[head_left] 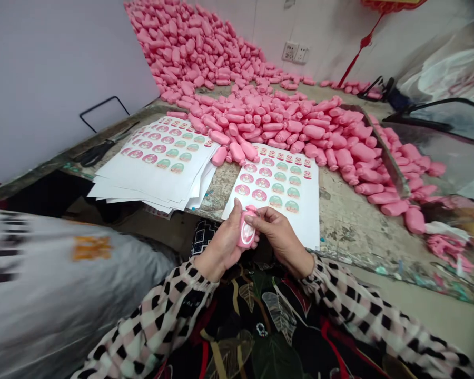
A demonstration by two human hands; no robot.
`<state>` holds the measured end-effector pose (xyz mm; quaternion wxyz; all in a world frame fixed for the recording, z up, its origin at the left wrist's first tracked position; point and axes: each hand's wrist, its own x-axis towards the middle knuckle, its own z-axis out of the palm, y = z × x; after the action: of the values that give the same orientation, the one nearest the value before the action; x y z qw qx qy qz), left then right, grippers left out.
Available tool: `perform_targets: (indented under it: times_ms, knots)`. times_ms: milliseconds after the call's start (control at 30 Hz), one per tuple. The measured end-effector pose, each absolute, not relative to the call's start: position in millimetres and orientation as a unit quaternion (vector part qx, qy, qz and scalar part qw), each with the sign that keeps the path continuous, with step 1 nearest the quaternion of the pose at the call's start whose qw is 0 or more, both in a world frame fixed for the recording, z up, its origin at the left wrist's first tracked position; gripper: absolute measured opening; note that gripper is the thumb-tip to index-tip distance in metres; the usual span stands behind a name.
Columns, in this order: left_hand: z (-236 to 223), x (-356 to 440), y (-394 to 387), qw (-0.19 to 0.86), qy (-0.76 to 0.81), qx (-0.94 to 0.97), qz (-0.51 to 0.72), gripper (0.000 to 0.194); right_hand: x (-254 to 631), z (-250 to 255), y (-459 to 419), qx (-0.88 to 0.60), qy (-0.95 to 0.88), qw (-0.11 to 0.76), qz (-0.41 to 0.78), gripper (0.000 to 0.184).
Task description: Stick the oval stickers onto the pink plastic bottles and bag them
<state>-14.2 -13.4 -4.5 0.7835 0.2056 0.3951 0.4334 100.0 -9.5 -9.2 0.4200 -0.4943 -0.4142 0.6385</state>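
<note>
Both of my hands hold a pink soap bar (247, 230) upright above the table's front edge. A round printed sticker sits on its face. My left hand (222, 246) grips the bar from the left, and my right hand (278, 238) pinches it from the right, with the thumb and fingers at its top. Just beyond my fingers lies a white sheet of round stickers (278, 197). My hands partly cover the bar's surface, so its back is hidden.
A large heap of pink soap bars (284, 126) spreads over the worn table (351, 237) and up to the wall. A stack of sticker sheets (158, 168) lies to the left, beside black-handled scissors (97, 153). A grey sack (63, 279) fills the lower left.
</note>
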Motion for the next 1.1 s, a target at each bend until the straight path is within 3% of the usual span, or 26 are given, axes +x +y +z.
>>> perform_targets:
  times_ms: [133, 300, 500, 633, 900, 1100]
  knots:
    - [2.2, -21.9, -21.3, 0.786, 0.354, 0.292, 0.414, 0.036, 105.8, -7.8, -11.3, -0.473, -0.408, 0.433, 0.651, 0.027]
    - [4.6, -27.6, -25.8, 0.802, 0.326, 0.299, 0.402, 0.045, 111.3, -11.6, -10.4, -0.455, -0.428, 0.427, 0.654, 0.023]
    - [7.1, -37.0, -23.5, 0.799, 0.308, 0.295, 0.424, 0.034, 123.8, -14.8, -5.5, -0.502, -0.484, 0.446, 0.561, 0.024]
    - [4.4, -62.0, -25.7, 0.762, 0.364, 0.253, 0.472, 0.039, 136.5, -17.8, -5.1, -0.54, -0.534, 0.433, 0.486, 0.023]
    - [-26.4, -136.5, -65.2, 0.649, 0.483, 0.111, 0.578, 0.043, 139.8, -26.5, -8.8, -0.549, -0.564, 0.359, 0.501, 0.028]
    - [-45.5, -165.0, -93.6, 0.584, 0.516, 0.017, 0.627, 0.027, 142.3, -31.4, -4.9, -0.554, -0.566, 0.337, 0.51, 0.031]
